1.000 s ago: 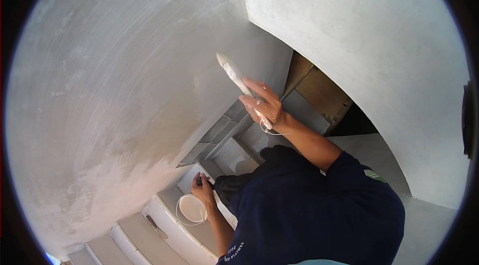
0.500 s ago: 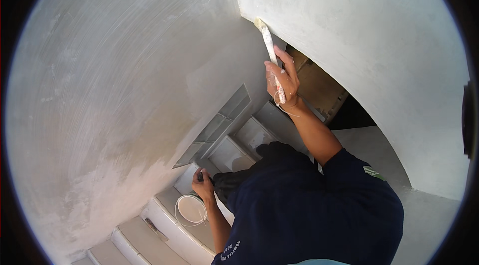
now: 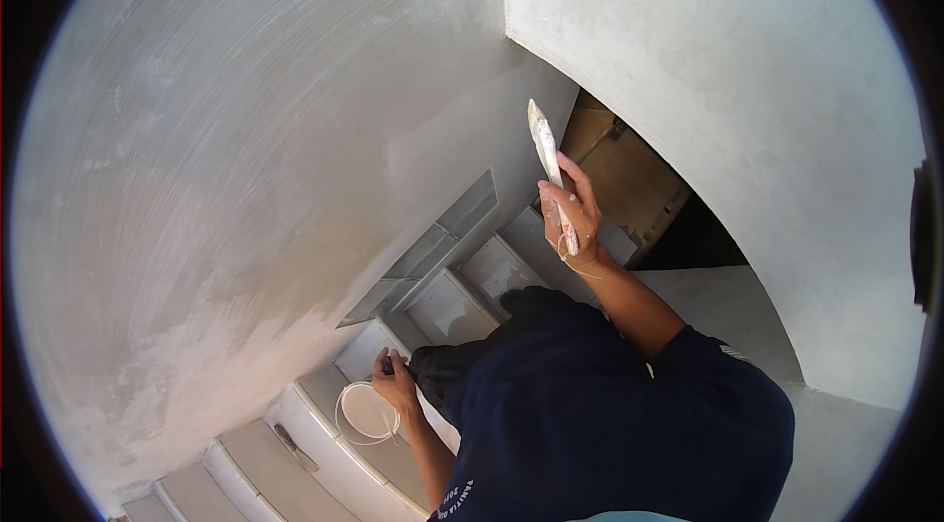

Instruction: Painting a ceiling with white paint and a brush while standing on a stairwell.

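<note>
My right hand (image 3: pixel 580 212) is closed around the handle of a paintbrush (image 3: pixel 543 141), its pale bristles pointing up and away from me. A thin string loop hangs from the handle end. The brush appears apart from the walls. Lower down, beside my dark-trousered leg, my left hand (image 3: pixel 397 386) is closed with something small and dark at its fingers, too hidden to name. Just below that hand stands a white bucket (image 3: pixel 369 414) with a wire handle and pale contents. I cannot tell whether the hand touches its rim.
A patchy, brush-marked wall (image 3: pixel 216 168) rises on the left; a smooth pale wall (image 3: pixel 718 99) with a curved lower edge is on the right. Tiled steps (image 3: pixel 285 473) descend between them, with a flat tool (image 3: pixel 295 447) lying on one. A paned opening (image 3: pixel 433 242) sits low in the left wall.
My right hand has drawn the paintbrush down and back from the corner by the right wall's edge. My left hand stays beside the bucket, and the view has shifted slightly.
</note>
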`<action>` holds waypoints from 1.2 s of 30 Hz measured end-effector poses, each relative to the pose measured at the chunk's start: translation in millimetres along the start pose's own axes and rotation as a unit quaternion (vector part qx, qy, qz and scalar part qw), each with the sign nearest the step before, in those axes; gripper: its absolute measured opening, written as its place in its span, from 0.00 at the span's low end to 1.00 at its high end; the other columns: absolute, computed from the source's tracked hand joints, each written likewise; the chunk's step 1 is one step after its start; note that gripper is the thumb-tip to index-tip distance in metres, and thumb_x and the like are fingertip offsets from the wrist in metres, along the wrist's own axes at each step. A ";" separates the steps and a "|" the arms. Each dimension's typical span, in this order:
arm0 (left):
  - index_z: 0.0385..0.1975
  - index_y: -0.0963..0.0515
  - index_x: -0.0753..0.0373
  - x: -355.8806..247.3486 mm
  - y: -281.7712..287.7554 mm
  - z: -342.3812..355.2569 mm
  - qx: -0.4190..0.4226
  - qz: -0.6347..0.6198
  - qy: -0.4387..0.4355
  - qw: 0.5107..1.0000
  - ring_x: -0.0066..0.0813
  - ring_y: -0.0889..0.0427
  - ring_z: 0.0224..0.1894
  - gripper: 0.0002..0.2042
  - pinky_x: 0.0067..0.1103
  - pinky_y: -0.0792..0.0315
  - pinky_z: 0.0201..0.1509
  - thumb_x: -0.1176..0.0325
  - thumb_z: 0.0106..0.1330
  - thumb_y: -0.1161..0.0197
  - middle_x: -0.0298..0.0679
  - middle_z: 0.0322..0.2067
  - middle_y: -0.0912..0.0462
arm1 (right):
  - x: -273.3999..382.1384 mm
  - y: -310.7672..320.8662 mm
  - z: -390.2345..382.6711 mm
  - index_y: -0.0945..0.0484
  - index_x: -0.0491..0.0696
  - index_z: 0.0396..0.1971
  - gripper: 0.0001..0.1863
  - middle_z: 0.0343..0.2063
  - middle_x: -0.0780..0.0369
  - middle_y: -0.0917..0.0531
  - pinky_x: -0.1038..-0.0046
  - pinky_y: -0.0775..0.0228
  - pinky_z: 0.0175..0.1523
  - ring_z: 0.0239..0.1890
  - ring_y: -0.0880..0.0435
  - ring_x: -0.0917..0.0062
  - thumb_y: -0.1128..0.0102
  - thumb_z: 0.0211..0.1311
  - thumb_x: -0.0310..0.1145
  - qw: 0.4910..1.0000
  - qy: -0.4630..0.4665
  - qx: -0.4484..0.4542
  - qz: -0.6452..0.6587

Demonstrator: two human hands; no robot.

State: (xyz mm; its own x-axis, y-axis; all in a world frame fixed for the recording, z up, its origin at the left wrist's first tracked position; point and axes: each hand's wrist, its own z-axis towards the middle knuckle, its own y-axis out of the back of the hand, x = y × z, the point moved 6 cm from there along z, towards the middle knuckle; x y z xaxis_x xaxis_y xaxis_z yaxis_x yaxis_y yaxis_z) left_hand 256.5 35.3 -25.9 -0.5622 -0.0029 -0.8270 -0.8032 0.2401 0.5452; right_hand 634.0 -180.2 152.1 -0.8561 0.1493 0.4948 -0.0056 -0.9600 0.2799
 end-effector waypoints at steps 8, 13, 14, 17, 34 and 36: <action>0.47 0.19 0.69 16.8 0.3 -7.4 0.009 0.013 -0.011 1.000 0.21 0.21 0.23 0.17 0.19 0.28 0.30 0.62 0.66 0.36 0.40 0.23 0.16 | -53.7 -32.4 53.9 0.20 0.40 0.41 0.08 0.52 0.43 0.21 0.66 0.21 0.49 0.47 0.16 0.55 0.38 0.62 0.22 0.992 -0.060 -0.111 0.012; 0.45 0.19 0.71 -14.4 -11.0 -16.5 0.013 0.021 -0.003 1.000 0.25 0.17 0.26 0.16 0.22 0.24 0.35 0.65 0.64 0.36 0.40 0.22 0.15 | 54.9 -73.9 46.7 0.20 0.38 0.39 0.12 0.58 0.38 0.29 0.60 0.25 0.56 0.56 0.23 0.46 0.35 0.52 0.17 0.993 0.068 0.021 0.100; 0.45 0.19 0.71 -15.0 -6.4 -19.5 0.005 0.015 0.010 1.000 0.25 0.17 0.26 0.16 0.23 0.24 0.35 0.64 0.65 0.36 0.41 0.22 0.15 | 82.2 -82.0 34.5 0.20 0.38 0.39 0.13 0.58 0.37 0.29 0.60 0.25 0.57 0.57 0.24 0.45 0.35 0.50 0.16 0.983 0.096 0.062 0.147; 0.46 0.19 0.71 -16.6 -13.9 -15.9 0.012 0.034 -0.005 0.999 0.26 0.17 0.26 0.16 0.23 0.24 0.36 0.64 0.65 0.36 0.41 0.22 0.15 | 108.6 -77.4 19.5 0.19 0.38 0.39 0.14 0.58 0.40 0.28 0.61 0.24 0.59 0.58 0.24 0.48 0.34 0.49 0.17 0.937 0.150 0.134 0.286; 0.43 0.18 0.72 -6.7 31.5 -33.5 -0.037 0.010 -0.013 0.999 0.22 0.19 0.26 0.16 0.21 0.26 0.33 0.64 0.65 0.35 0.41 0.22 0.15 | 129.5 -78.2 41.5 0.20 0.38 0.38 0.12 0.48 0.40 0.23 0.60 0.23 0.49 0.47 0.20 0.49 0.36 0.51 0.19 0.981 0.097 0.048 0.161; 0.43 0.19 0.72 -8.7 21.3 -23.2 -0.047 0.037 -0.060 0.996 0.22 0.19 0.26 0.15 0.21 0.26 0.34 0.64 0.65 0.35 0.42 0.23 0.15 | 208.4 -91.4 22.2 0.20 0.37 0.36 0.11 0.50 0.43 0.22 0.62 0.22 0.52 0.50 0.19 0.52 0.34 0.52 0.20 0.915 0.217 0.140 0.309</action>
State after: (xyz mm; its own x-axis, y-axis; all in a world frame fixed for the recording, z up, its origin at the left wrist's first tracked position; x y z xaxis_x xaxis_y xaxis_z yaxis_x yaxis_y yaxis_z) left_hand 239.7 17.9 -3.9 -0.5978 0.1286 -0.7913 -0.7782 0.1441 0.6113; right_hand 467.6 -56.0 247.8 -0.7757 -0.5689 0.2733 0.6301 -0.7219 0.2859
